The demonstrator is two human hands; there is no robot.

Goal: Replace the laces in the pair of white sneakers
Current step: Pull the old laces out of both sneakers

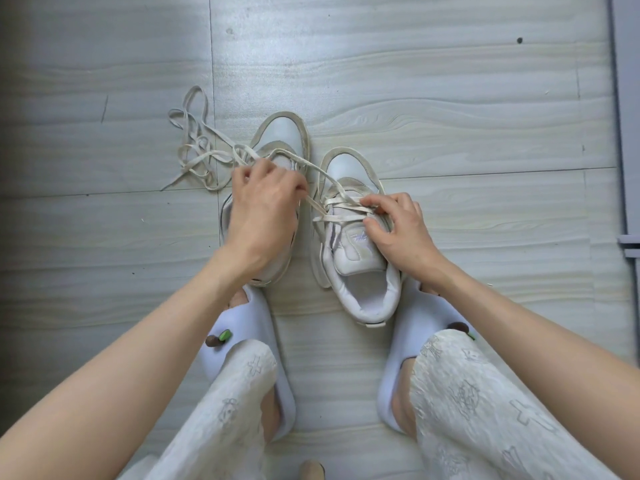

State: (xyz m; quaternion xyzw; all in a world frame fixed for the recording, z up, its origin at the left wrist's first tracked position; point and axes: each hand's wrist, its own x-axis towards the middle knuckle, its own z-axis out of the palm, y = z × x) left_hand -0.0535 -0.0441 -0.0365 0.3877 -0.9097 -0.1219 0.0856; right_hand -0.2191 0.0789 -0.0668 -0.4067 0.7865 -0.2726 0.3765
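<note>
Two white sneakers stand side by side on the floor, toes pointing away from me. The left sneaker is partly hidden under my left hand, which grips a cream lace running across to the right sneaker. My right hand pinches the crossed lace at the right sneaker's eyelets, thumb near the tongue. A loose tangle of cream lace lies on the floor left of the left sneaker, with strands leading into my left hand.
I sit over a pale wood-pattern floor. My feet in white slides rest just behind the sneakers, with patterned white trouser legs below. A grey frame edge runs down the right side.
</note>
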